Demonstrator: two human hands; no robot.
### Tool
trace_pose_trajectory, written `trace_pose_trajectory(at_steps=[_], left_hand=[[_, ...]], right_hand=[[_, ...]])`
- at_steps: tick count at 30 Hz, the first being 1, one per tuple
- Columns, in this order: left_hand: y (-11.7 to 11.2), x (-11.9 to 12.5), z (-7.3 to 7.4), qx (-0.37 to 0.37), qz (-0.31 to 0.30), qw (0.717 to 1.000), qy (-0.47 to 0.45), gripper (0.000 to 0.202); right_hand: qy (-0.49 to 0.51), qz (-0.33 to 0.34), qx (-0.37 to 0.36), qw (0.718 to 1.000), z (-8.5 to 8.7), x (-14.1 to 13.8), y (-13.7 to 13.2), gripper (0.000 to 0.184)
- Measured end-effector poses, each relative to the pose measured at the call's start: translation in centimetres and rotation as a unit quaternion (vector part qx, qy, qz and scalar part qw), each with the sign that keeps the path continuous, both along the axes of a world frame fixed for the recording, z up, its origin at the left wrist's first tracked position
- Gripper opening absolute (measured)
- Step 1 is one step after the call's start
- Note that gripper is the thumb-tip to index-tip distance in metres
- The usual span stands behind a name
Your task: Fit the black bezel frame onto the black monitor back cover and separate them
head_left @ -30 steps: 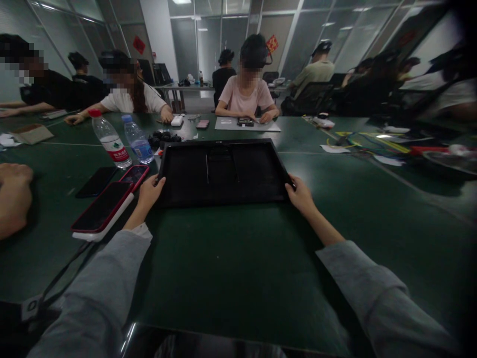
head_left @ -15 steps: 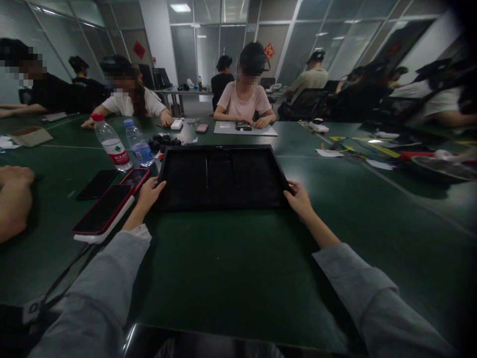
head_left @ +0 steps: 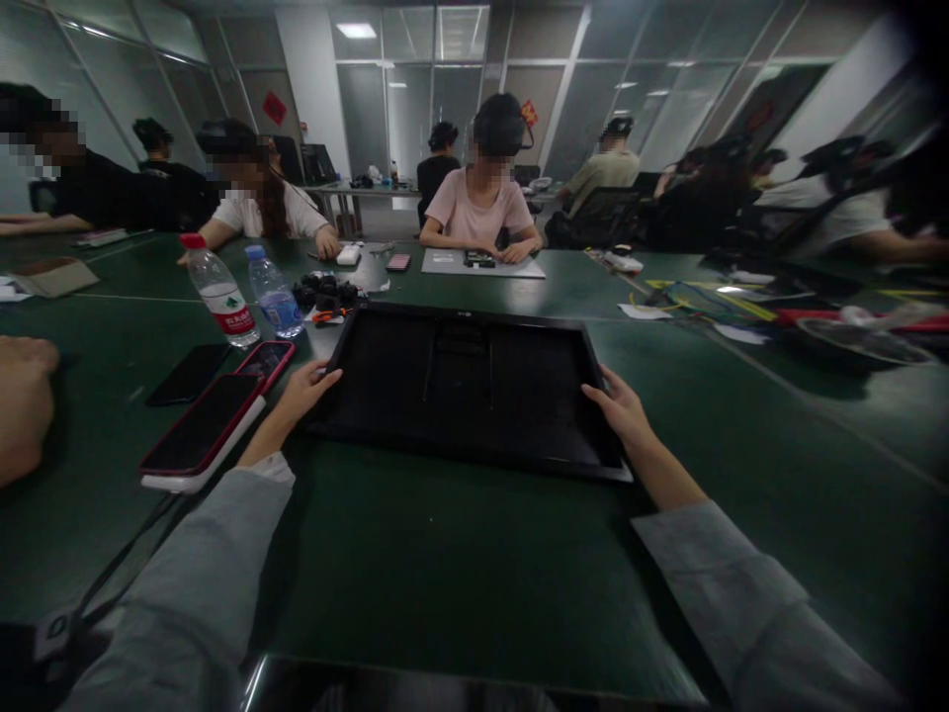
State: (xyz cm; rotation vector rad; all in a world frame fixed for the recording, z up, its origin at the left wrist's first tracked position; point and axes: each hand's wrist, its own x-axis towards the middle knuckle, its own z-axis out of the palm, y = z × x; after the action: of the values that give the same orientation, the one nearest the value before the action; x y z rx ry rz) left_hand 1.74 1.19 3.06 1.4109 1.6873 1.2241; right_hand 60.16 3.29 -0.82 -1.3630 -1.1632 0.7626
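Glass-panelled walls are seen behind a broad dark green table, at whose far side a person in a pale pink shirt is seated. Over the middle of the table, a shallow black rectangular panel with a raised rim is held, its right end turned slightly nearer. Its left edge is pinched by the left hand, thumb laid over the rim; its right edge is gripped likewise by the right hand. Whether the panel is borne by the table cannot be told. To the left, a red-cased phone is laid on a white slab; farther off, a clear plastic bottle with a red cap and a clear plastic bottle with a blue cap are stood side by side.
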Motion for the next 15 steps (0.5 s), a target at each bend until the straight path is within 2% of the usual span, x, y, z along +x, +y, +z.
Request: trace_pose_trajectory(at_steps=[3, 7, 10, 14, 15], left_hand=[[0.2, 0.8, 0.0, 0.023, -0.003, 1.000, -0.001, 0.063], [0.7, 0.4, -0.4, 0.030, 0.015, 0.999, 0.005, 0.066], [0.9, -0.2, -0.8, 0.030, 0.028, 0.999, 0.025, 0.061], [0.8, -0.4, -1.2, 0.035, 0.006, 0.998, 0.050, 0.055], [0.8, -0.5, -1.2, 0.037, 0.000, 0.998, 0.056, 0.055]], right_hand=[[-0.022, -0.014, 0.022, 0.999, -0.2, 1.1, 0.5, 0.087], [-0.060, -0.073, 0.048, 0.994, 0.5, 2.1, 0.6, 0.078], [-0.059, -0.146, 0.041, 0.987, 1.4, 3.2, 0.0, 0.069], [-0.044, -0.260, 0.023, 0.964, 2.1, 5.5, -0.9, 0.066], [-0.059, -0.270, 0.035, 0.960, 2.1, 6.2, -1.1, 0.065]])
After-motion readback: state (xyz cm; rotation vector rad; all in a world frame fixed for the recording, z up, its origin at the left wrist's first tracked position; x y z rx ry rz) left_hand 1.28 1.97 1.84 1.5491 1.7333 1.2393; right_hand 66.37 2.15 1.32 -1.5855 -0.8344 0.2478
